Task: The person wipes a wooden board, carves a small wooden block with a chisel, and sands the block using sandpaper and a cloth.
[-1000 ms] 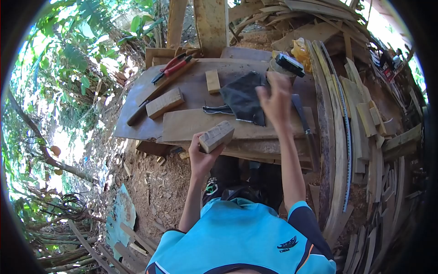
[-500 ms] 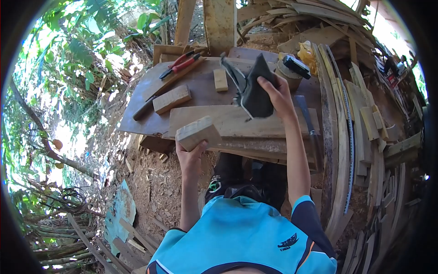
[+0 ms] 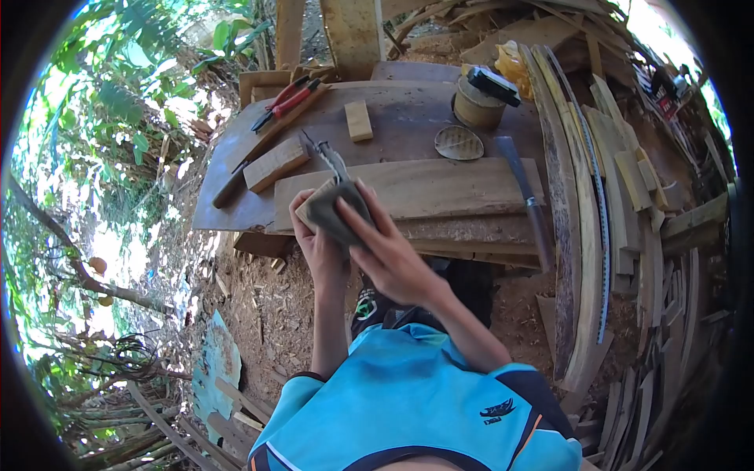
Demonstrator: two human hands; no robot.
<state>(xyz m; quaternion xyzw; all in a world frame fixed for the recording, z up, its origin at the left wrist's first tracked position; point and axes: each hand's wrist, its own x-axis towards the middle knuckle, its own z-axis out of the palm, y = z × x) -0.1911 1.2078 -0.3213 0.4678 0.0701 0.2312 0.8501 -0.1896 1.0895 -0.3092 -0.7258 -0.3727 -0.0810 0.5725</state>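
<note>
My left hand (image 3: 323, 255) is closed around a wooden block (image 3: 312, 198), held just over the near edge of the bench. In my right hand (image 3: 393, 259) is a dark, ragged-edged sheet of sandpaper (image 3: 336, 220), pressed against the block. The sheet covers most of the block, and one strip of it sticks up. Behind my hands, a second wooden block (image 3: 276, 163) and a smaller block (image 3: 358, 122) lie on the bench (image 3: 314, 133).
Red-handled pliers (image 3: 289, 100) lie at the back left. A round container (image 3: 477, 108) bears a black object (image 3: 495, 85); a flat oval piece (image 3: 459, 143) lies before it. Rightward are a long blade with a handle (image 3: 520, 179) and long boards (image 3: 561, 196). A plank (image 3: 448, 188) lies along the front.
My right hand has brought the sandpaper left and down onto the block in my left hand. The oval piece on the bench has come into sight.
</note>
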